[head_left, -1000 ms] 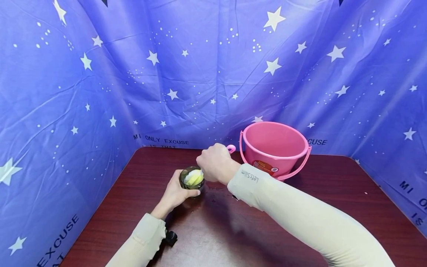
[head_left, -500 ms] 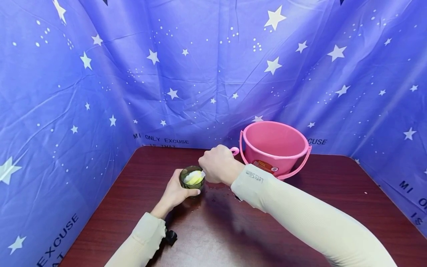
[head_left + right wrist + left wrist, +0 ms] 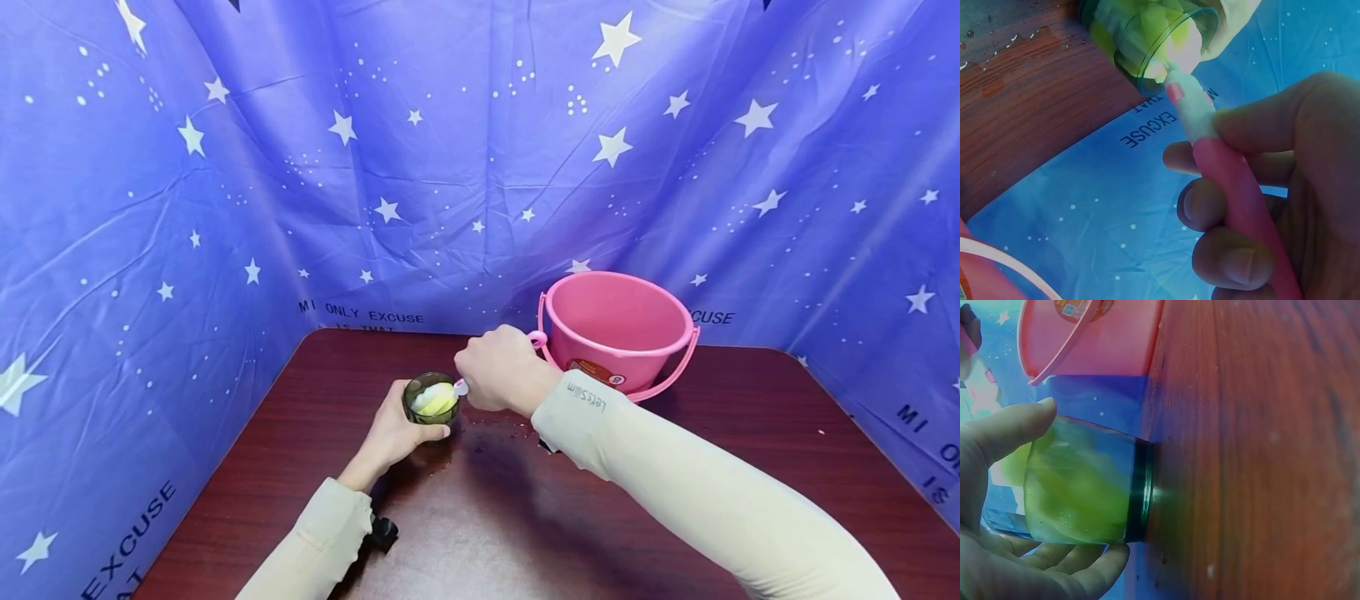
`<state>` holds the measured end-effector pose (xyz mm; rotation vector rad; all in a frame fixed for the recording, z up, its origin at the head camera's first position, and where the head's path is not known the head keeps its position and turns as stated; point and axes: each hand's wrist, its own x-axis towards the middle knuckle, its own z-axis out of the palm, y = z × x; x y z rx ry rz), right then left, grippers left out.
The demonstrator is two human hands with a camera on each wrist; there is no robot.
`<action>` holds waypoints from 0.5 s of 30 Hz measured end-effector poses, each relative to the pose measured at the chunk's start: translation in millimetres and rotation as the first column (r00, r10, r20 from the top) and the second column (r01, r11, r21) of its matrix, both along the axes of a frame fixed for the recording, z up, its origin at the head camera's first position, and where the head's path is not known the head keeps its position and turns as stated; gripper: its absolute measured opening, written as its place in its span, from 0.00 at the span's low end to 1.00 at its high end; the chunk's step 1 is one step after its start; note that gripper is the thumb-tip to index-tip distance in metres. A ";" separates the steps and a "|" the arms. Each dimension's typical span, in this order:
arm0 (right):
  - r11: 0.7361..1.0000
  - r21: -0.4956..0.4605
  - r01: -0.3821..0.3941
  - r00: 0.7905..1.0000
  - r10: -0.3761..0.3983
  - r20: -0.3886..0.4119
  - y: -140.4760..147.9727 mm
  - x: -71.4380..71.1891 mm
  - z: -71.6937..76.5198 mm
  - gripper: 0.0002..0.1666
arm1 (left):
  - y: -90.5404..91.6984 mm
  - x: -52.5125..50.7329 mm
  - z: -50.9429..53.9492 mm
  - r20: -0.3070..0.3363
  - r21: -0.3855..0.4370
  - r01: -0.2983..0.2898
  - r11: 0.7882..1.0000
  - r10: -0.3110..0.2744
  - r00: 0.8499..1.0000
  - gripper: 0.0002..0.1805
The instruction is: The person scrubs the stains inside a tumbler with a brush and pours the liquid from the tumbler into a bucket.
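On a reddish wood-grain table (image 3: 300,400), the person's left hand (image 3: 397,427) grasps a translucent green drinking glass (image 3: 1079,487), round-walled and thick-based; within it sits a yellow-and-white sponge head (image 3: 435,402). The right hand (image 3: 495,371) grips the smooth pink handle of this sponge brush (image 3: 1229,172), fingers curled. Beyond, at right: a pink plastic bucket (image 3: 615,317), wide-mouthed, its bail (image 3: 675,381) lowered. Water droplets (image 3: 1013,40) bead the tabletop.

Printed black on star-patterned curtain (image 3: 480,150), "MI ONLY EXCUSE" above "IS THAT" at nine o'clock, "EXCUSE" at eight, "CUSE" at three, upside-down "Let'sSlim" on right sleeve cuff (image 3: 576,408) at four, QR code (image 3: 1069,309) on bucket label (image 3: 592,371)
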<state>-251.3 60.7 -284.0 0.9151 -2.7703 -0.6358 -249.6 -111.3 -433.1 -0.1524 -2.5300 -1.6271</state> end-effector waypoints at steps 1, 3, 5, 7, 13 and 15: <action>1.000 -0.003 0.003 1.000 -0.003 0.000 0.6 -0.7 0.0 0.06 | 0.0 0.2 0.2 -0.001 0.001 -0.001 1.000 0.001 1.000 0.43; 1.000 -0.007 0.003 1.000 -0.003 -0.002 1.3 -1.3 0.4 0.07 | 0.0 0.2 0.1 0.001 0.003 -0.003 1.000 0.003 1.000 0.43; 1.000 -0.008 0.001 1.000 -0.001 -0.003 1.7 -1.7 0.8 0.07 | 0.1 1.0 1.1 -0.003 0.001 -0.003 1.000 0.003 1.000 0.43; 1.000 -0.008 0.003 1.000 -0.003 -0.005 1.9 -1.7 1.3 0.06 | 0.4 1.4 1.8 -0.007 -0.002 -0.003 1.000 0.003 1.000 0.43; 1.000 -0.016 0.001 1.000 -0.001 -0.020 2.3 -1.0 3.3 0.06 | 1.2 1.6 2.9 -0.003 -0.002 -0.005 1.000 0.005 1.000 0.42; 1.000 -0.021 -0.007 1.000 0.006 -0.028 2.4 -0.9 3.7 0.05 | 1.1 1.4 3.0 0.002 -0.001 -0.004 1.000 0.004 1.000 0.42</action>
